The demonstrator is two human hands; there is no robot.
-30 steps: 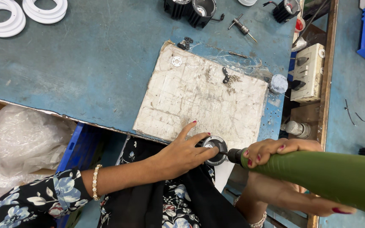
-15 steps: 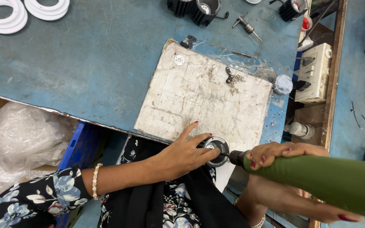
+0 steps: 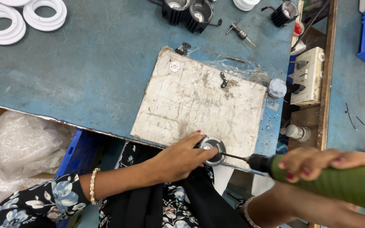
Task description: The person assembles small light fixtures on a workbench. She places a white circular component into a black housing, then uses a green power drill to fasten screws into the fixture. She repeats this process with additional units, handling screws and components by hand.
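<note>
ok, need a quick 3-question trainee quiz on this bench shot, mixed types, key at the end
1. True or false: the left hand presses the round black part at the near edge of the worn white board.
2. The right hand holds: A) white ring B) green power driver C) wall socket
3. Fill in: the driver's bit points at the round black ____.

Key: 1 true; 2 B; 3 part
</note>
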